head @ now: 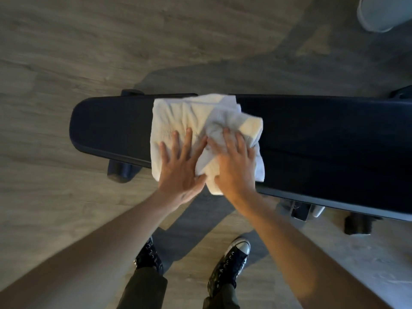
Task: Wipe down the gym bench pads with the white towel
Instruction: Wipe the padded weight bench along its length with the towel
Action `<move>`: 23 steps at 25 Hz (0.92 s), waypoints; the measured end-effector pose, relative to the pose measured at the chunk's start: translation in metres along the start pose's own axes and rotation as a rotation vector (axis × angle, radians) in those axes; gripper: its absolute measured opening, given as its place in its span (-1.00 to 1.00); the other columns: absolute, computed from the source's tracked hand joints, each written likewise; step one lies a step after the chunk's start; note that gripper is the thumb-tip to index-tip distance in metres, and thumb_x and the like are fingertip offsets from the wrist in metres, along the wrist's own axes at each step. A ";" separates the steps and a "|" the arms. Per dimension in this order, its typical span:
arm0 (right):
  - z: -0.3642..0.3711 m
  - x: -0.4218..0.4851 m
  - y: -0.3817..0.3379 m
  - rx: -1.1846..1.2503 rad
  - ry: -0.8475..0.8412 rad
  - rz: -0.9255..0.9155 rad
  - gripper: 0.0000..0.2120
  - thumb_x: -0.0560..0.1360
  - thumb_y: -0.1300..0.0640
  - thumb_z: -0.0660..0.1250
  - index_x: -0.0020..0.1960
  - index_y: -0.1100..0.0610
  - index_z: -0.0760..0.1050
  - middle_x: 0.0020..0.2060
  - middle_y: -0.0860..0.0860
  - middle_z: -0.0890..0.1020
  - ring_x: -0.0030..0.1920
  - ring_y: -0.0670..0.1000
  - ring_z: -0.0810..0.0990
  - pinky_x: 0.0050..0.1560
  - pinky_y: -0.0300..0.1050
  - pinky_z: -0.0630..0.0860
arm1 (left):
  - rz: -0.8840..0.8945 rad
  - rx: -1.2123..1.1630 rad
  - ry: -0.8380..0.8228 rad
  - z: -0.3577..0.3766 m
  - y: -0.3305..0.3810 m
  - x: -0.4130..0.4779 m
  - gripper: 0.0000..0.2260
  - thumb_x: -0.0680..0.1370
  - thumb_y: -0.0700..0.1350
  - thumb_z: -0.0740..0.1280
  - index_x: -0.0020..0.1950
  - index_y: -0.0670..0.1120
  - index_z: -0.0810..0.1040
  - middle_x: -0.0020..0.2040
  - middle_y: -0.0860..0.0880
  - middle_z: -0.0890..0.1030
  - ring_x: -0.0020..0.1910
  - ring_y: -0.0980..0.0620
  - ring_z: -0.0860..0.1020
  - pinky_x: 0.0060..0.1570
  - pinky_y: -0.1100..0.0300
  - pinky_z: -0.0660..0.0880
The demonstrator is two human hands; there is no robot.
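Observation:
A black padded gym bench [312, 139] runs left to right across the middle of the view. A crumpled white towel [182, 117] lies across it, spanning the gap between the shorter left pad [111, 128] and the long right pad. My left hand [180, 166] presses flat on the towel's left half with fingers spread. My right hand [234, 161] presses on the bunched right half, fingers curled into the cloth. The towel's near edge hangs over the bench's front side.
Wood-look flooring [66, 52] surrounds the bench. My two black sneakers [231, 262] stand in front of it. Bench feet and frame parts [120, 172] show under the pads. A pale round object [376, 12] sits at the top right corner.

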State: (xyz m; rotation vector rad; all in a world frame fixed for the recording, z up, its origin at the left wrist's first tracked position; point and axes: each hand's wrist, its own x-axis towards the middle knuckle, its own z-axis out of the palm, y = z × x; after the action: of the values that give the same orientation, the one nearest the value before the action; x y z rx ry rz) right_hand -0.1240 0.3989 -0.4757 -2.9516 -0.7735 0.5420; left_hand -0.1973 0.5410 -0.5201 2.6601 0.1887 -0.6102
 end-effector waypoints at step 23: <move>-0.044 0.036 0.099 -0.013 0.091 0.060 -0.21 0.43 -0.02 0.49 0.57 -0.13 0.23 0.64 0.00 0.17 0.61 0.23 0.10 0.42 0.30 0.27 | 0.035 0.018 0.108 -0.011 0.087 0.076 -0.19 0.56 0.45 -0.01 0.64 0.17 -0.33 0.68 -0.12 -0.30 0.63 -0.34 -0.27 0.49 -0.52 -0.09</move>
State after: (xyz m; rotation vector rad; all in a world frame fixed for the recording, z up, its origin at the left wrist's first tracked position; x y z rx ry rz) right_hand -0.0333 0.3313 -0.4589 -2.9954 -0.6849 0.4045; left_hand -0.1058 0.4691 -0.5142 2.7101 0.1670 -0.4594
